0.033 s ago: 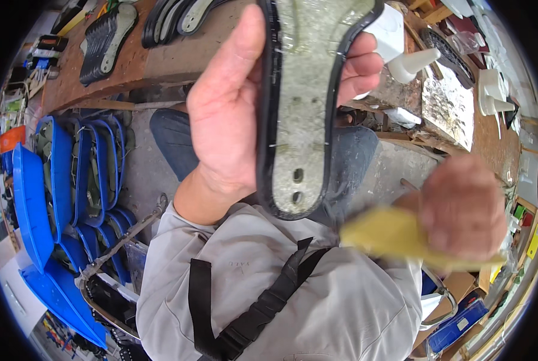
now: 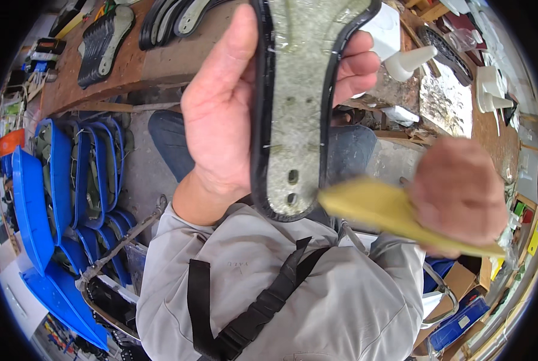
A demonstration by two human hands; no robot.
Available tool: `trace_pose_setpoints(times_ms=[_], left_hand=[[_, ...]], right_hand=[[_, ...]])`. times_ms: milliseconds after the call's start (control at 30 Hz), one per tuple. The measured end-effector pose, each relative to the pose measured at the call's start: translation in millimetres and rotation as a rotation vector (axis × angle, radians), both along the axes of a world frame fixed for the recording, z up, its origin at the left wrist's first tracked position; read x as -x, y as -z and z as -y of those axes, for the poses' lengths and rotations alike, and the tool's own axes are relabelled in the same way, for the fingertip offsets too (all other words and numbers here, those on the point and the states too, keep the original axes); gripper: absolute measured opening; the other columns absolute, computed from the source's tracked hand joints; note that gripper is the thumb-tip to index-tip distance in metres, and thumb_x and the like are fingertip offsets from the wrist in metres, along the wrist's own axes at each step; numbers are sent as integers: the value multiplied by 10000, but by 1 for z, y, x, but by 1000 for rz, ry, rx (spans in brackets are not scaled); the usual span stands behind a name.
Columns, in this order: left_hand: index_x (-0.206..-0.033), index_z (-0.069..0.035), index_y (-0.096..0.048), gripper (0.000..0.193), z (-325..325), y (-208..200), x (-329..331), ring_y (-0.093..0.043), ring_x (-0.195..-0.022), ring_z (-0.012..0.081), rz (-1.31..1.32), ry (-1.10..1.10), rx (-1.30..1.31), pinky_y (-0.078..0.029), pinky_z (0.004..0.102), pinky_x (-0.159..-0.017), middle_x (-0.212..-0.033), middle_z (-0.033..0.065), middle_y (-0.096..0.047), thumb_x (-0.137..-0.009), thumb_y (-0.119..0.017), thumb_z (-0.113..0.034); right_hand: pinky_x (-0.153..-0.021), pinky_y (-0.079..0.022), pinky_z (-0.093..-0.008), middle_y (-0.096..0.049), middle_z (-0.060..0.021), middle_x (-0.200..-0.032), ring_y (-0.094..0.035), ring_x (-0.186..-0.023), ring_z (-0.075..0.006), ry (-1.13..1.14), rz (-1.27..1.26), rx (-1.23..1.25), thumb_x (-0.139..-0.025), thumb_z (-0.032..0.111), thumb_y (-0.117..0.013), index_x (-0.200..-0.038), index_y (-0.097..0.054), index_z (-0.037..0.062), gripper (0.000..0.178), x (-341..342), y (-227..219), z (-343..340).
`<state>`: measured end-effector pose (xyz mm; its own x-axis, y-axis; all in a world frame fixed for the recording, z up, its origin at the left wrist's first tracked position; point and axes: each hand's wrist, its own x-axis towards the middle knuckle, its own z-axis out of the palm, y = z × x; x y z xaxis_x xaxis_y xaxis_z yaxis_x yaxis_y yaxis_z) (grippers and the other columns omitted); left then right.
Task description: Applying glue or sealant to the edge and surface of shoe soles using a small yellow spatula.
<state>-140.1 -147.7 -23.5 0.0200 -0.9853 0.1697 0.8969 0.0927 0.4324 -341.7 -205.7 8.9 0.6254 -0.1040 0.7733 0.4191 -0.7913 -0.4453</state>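
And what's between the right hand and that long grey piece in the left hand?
In the head view, a blurred yellow thing sticks out from the right hand toward the grey piece; I can't tell whether it touches.

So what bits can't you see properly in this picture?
All in the head view:
Grey-green piece: top cut off by the upper edge.
Left hand: partly hidden behind that piece.
Right hand: blurred, so its exact grip is unclear.
Yellow thing: blurred too, and partly covered by the right hand.
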Motion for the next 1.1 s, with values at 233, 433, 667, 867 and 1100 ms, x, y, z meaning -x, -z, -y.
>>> trace_pose_setpoints(times_ms=[233,433,667,867,1100], left_hand=[[-1378,75,-386,668,0,-2,-7,-473,-1227,458,16,-4,-15,-309,591,-1085,-1334,341,-447,-1015,-235,-466],[-1382,77,-375,655,-5,-13,4,-449,-1236,485,-96,-12,-105,-297,594,-1096,-1332,354,-437,-1019,-244,-453],[-1390,69,-367,636,-1,-15,7,-423,-1253,481,-63,-160,-97,-281,588,-1109,-1344,353,-421,-1023,-256,-438],[-1396,58,-365,652,-2,-7,3,-441,-1254,449,-7,-174,-38,-266,560,-1127,-1354,330,-430,-1017,-259,-461],[-1433,22,-312,689,-17,-6,13,-478,-1245,383,120,-61,-31,-291,517,-1118,-1362,260,-455,-1001,-256,-512]], right_hand=[[-391,-359,-234,-649,-125,-826,-556,-557,-113,-219,-174,91,-818,204,-721,-874,-681,4,211,2,-28,-1],[-387,-330,-230,-658,-133,-768,-518,-507,-107,87,-143,307,-772,188,-757,-815,-691,0,203,4,-14,2],[-392,-386,-230,-644,-80,-683,-528,-442,-145,332,204,-120,-685,96,-742,-746,-690,-26,146,-14,-5,-23],[-358,-398,-268,-655,-147,-691,-571,-468,-163,-61,123,-7,-769,99,-677,-708,-676,-35,147,-14,4,-34],[-444,-470,-301,-660,-113,-697,-619,-531,-218,415,163,-119,-718,51,-734,-799,-661,-53,150,-24,7,-4]])
